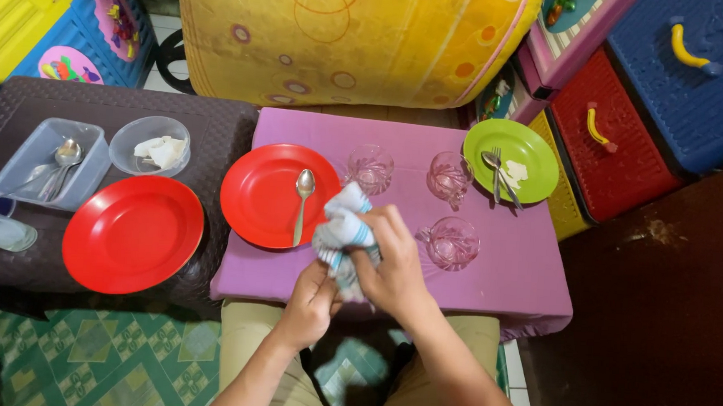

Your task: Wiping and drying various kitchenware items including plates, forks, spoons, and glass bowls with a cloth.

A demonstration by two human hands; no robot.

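My right hand (391,259) presses a white cloth with blue stripes (340,227) and my left hand (309,304) grips something wrapped inside the cloth from below; what it is stays hidden. Both hands hover over the front edge of a purple-covered table (499,278). Just left of the cloth lies a red plate (265,205) with a metal spoon (302,199) on it. Three clear glass cups stand near: one (370,168) behind the cloth, one (450,177) further right, one (453,242) beside my right hand.
A green plate (532,146) with a fork and spoon sits at the back right. On a dark brown table (15,115) to the left are a second red plate (132,232), a round clear container (149,144) and a rectangular tub with spoons (50,163). Coloured plastic crates stand behind.
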